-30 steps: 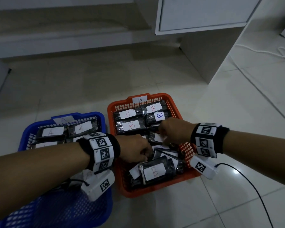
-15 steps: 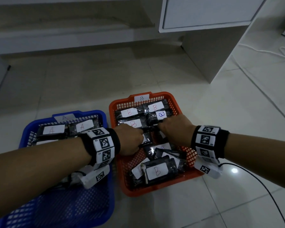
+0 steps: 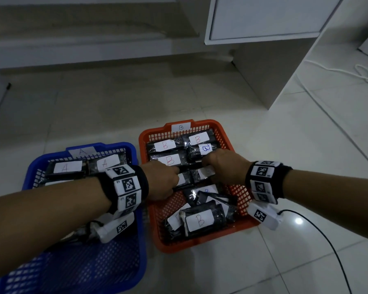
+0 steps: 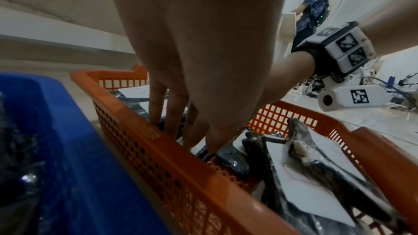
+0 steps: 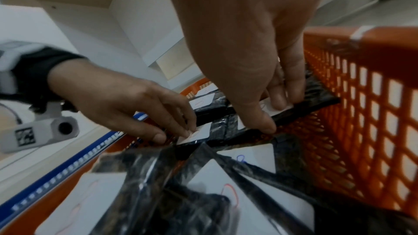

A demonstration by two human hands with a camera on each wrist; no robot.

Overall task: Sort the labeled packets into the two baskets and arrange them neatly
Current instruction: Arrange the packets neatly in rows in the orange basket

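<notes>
Fingertips (image 5: 279, 104) touching packets (image 5: 316, 97) in orange basket (image 5: 373, 96) appear only in wrist views.

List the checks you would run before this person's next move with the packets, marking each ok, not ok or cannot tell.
1. Left hand touching left packet in orange basket: ok.
2. Right hand pressing right packet beside it: ok.
3. Letters on those two labels: cannot tell, fingers partly cover them.
4. Far rows flat, B labels up: ok.
5. Near pile tidy: not ok, packets overlap and tilt.
6. Blue basket, visible labels read A: ok.
</notes>
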